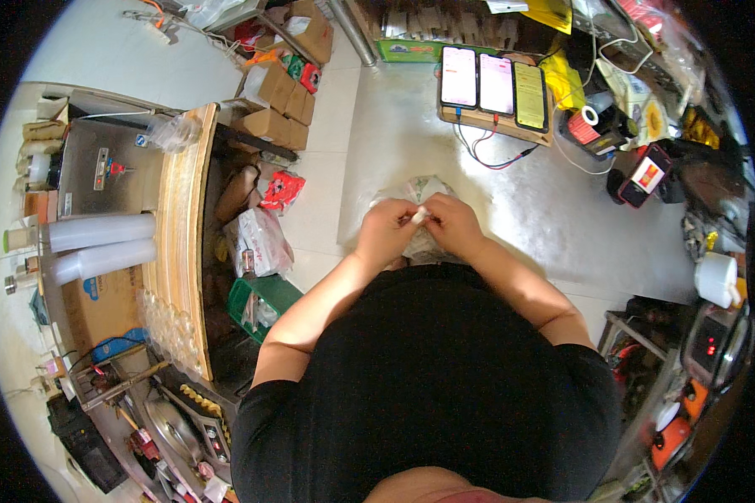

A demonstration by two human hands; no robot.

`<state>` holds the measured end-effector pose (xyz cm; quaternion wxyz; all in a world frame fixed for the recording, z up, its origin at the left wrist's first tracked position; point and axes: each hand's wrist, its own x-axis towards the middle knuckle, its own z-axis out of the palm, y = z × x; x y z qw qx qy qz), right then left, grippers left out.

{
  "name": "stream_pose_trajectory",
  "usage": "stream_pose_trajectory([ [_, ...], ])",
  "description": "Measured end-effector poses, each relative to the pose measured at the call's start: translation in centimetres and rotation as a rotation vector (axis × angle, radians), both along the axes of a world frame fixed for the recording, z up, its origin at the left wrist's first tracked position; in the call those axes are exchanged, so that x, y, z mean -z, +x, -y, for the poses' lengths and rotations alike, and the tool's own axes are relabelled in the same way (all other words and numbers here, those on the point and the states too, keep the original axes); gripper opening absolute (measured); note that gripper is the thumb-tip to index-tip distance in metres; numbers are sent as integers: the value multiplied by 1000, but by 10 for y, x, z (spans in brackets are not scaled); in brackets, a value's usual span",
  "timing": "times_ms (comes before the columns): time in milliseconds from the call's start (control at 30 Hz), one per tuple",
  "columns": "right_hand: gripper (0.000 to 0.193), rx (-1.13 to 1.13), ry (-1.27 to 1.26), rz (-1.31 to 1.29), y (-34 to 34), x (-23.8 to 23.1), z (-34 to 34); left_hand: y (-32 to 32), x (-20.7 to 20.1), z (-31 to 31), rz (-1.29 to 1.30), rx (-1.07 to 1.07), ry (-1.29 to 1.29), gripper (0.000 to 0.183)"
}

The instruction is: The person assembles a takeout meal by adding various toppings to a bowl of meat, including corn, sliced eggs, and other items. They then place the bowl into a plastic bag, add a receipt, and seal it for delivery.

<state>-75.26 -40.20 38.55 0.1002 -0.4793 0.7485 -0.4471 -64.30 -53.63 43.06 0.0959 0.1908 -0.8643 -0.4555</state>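
My left hand [386, 228] and my right hand [456, 225] meet in front of my body, fingers pinched together. Between them sticks up a small white twisted end [419, 215], which looks like the gathered neck of a plastic bag. Its clear, crinkled plastic bag [429, 186] spreads out behind and below my fingers, at the edge of the metal table [377, 126]. Something pale with green marks shows through the plastic, but I cannot make out what it is. My fingertips partly cover the gathered end.
Three lit phones [496, 82] lean on a wooden stand at the back, with cables trailing forward. A label printer [600, 130] and another phone [646, 174] stand at right. To the left are a wooden board [180, 243], a green bin [260, 303] and cardboard boxes [277, 101].
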Motion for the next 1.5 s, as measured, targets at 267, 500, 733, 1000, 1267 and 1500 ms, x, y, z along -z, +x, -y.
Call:
stream_pose_trajectory([
  [267,23,59,26,498,-5,20,9,11,18,22,-67,-20,201,29],
  [500,31,18,184,510,-21,47,7,3,31,13,139,-194,246,24],
  [733,41,35,226,593,-25,20,12,45,53,43,81,-304,397,18],
  [1000,16,165,239,315,4,1,14,131,106,124,29,-634,573,21],
  [1267,22,796,-150,827,42,-13,45,187,143,264,74,-504,621,27],
  [1500,35,1012,-269,463,49,-13,89,245,128,398,115,-499,519,26],
])
